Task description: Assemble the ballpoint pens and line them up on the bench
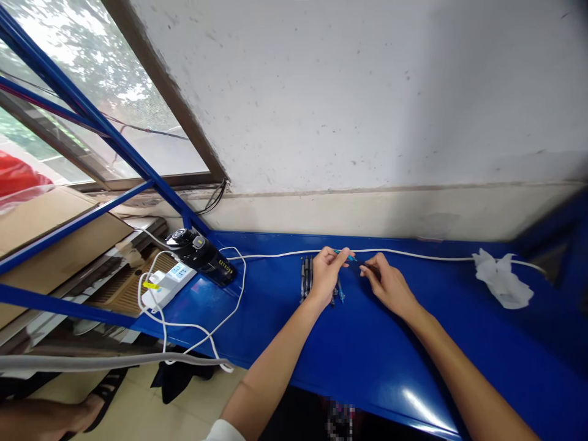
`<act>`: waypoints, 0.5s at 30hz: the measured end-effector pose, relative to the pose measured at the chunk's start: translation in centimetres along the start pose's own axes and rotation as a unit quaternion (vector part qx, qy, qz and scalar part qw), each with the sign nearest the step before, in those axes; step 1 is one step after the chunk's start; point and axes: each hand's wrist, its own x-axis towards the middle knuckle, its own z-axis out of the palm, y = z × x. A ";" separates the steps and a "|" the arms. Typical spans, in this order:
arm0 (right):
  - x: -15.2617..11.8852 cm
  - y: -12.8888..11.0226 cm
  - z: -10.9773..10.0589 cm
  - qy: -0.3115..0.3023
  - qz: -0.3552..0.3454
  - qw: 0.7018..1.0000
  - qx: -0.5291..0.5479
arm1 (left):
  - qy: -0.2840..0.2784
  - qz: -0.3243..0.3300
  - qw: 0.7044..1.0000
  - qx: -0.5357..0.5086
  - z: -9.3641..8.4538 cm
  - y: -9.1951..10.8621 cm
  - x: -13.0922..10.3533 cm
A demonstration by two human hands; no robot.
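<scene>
My left hand (325,269) is closed over the blue shelf, pinching a slim blue pen (351,257) whose tip pokes out past the fingers to the right. Just to the right is my right hand (388,285), its thumb and fingertips pressed together. Whatever it may hold is too small to make out. Several dark pens (305,277) lie side by side to the left of my left wrist. Partly hidden under that hand, another blue pen (340,293) rests on the shelf among dark ones.
A black bottle (206,260) stands at the left, beside a white power strip (168,286) with looped white cable (209,335). The cable (408,255) runs along the wall. At the right lies crumpled white plastic (501,283). Blue frame bars (119,150) cross the window side. A person's foot (94,407) shows below left.
</scene>
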 end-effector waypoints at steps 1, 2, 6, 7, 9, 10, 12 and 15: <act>0.0 0.0 -0.1 0.002 0.007 1.000 -0.016 | 0.005 0.000 1.000 0.000 -0.1 0.1 0.1; 0.0 -0.1 -0.2 0.002 0.008 0.999 -0.034 | 0.007 -0.003 1.000 -0.001 -0.2 0.2 0.1; 0.0 -0.7 -0.5 0.010 -0.023 0.996 -0.083 | 0.011 -0.013 1.000 -0.021 -0.5 0.5 0.4; 0.0 -0.8 -0.6 0.016 -0.026 0.996 -0.087 | 0.015 -0.012 0.999 -0.028 -0.5 0.5 0.5; 0.1 -0.9 -0.7 0.032 -0.019 0.995 -0.092 | 0.027 -0.003 0.999 -0.041 -0.6 0.5 0.6; 0.1 -0.9 -0.8 0.036 -0.016 0.995 -0.091 | 0.032 0.004 0.998 -0.047 -0.6 0.6 0.6; 0.1 -0.9 -0.9 0.040 -0.016 0.995 -0.085 | 0.039 0.014 0.997 -0.057 -0.7 0.6 0.7; 0.1 -0.9 -0.9 0.042 -0.017 0.996 -0.077 | 0.048 0.018 0.996 -0.070 -0.8 0.8 0.6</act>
